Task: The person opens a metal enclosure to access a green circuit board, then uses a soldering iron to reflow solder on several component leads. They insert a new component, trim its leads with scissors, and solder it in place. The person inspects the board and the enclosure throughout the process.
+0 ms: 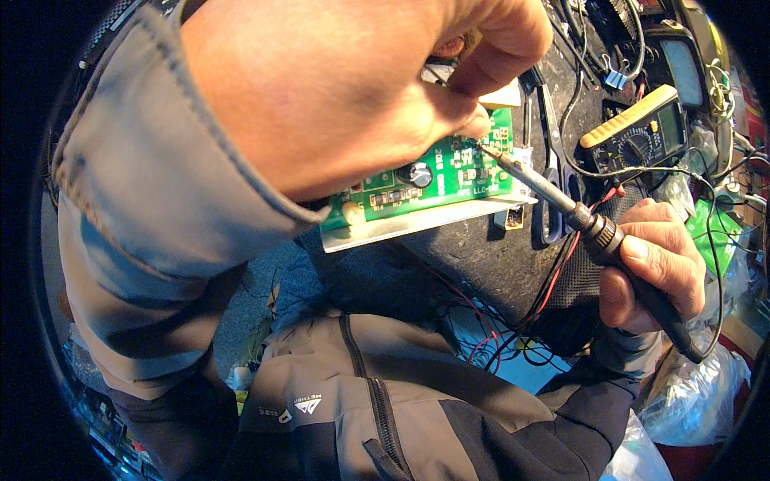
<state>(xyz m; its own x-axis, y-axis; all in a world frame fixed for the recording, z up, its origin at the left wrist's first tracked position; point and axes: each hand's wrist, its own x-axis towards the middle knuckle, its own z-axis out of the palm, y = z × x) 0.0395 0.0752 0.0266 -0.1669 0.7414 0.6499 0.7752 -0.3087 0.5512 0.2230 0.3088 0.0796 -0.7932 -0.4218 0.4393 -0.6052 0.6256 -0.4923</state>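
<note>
We are soldering a green circuit board (437,180) on the cluttered counter (481,256).

Our right hand (654,268) is closing its grip around the soldering iron (561,204), its tip touching the board's right end. Our left hand (337,84) is pinching something small above the board; a yellow multimeter (638,132) is lying just beyond.

A dark, cluttered bench (481,256) carries a green circuit board (437,180), a yellow multimeter (634,132) and probably scissors (553,172).
</note>
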